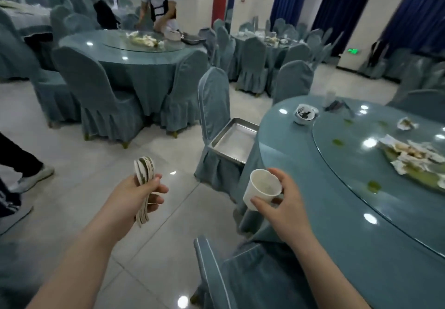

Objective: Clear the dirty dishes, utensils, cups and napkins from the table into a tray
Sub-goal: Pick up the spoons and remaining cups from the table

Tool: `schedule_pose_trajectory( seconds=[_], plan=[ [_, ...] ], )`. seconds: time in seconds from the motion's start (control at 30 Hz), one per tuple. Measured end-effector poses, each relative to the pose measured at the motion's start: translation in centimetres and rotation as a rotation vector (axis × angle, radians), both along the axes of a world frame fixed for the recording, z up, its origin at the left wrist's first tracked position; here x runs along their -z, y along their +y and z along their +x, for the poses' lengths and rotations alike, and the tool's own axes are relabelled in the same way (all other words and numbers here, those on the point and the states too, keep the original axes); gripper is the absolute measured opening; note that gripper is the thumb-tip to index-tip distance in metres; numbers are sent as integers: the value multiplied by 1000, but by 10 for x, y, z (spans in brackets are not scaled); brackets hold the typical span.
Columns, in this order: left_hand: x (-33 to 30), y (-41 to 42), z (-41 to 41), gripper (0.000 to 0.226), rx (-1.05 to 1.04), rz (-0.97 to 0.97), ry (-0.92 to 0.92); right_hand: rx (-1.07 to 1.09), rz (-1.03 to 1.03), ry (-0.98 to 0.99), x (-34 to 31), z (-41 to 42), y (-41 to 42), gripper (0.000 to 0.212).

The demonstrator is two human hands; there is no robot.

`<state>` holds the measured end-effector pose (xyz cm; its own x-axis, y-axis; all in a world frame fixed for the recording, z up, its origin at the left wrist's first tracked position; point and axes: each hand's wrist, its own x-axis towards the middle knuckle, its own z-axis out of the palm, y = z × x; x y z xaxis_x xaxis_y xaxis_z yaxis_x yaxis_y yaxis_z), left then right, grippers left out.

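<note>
Two bare hands show in my head view, both loaded. My left hand [134, 195] has its grip curled round a bundle of white ceramic soup spoons with dark green markings [144, 183], bowls up and handles poking out below the palm, held over the pale tiled floor [79, 154]. My right hand [284, 202] pinches a small white paper cup [261, 189] between thumb and fingers, mouth tilted toward me, just off the near edge of the round teal-clothed surface [301, 176].

Ahead of the cup, a rectangular stainless steel tray [234, 140] rests on the seat of a teal-covered chair [213, 96] pushed up beside that surface; I see nothing in it. On the surface near its far edge sits a stack of small white bowls with dark smears [304, 114]. The glass turntable [342, 154] carries crumpled white napkins and food scraps [409, 154] and a few green spots.

Farther back, a person in a white top [160, 0] leans over another round teal surface [125, 48]. At the left edge, a dark trouser leg and grey shoe [31, 173] stand on the floor.
</note>
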<state>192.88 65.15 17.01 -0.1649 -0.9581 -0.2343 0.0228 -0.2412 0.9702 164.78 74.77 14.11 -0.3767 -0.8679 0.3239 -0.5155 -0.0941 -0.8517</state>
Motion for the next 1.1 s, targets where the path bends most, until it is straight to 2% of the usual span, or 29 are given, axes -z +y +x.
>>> schedule_pose_trajectory(
  seconds=[0.13, 0.4, 0.53, 0.7, 1.1],
  plan=[
    [7, -84, -27, 9, 100, 19, 11, 98, -7, 49, 1, -9, -64, 70],
    [-1, -253, -43, 8, 344, -13, -32, 324, 16, 4, -5, 5, -187, 67],
    [3, -309, -61, 8, 358, 15, 5, 394, 26, -13, -5, -1, -221, 67],
    [11, -376, -106, 8, 459, 46, 26, 539, 49, -38, -4, -43, -257, 66],
    [-1, -543, -255, 8, 632, -72, -40, 725, 60, -117, 26, -170, -380, 66]
  ],
)
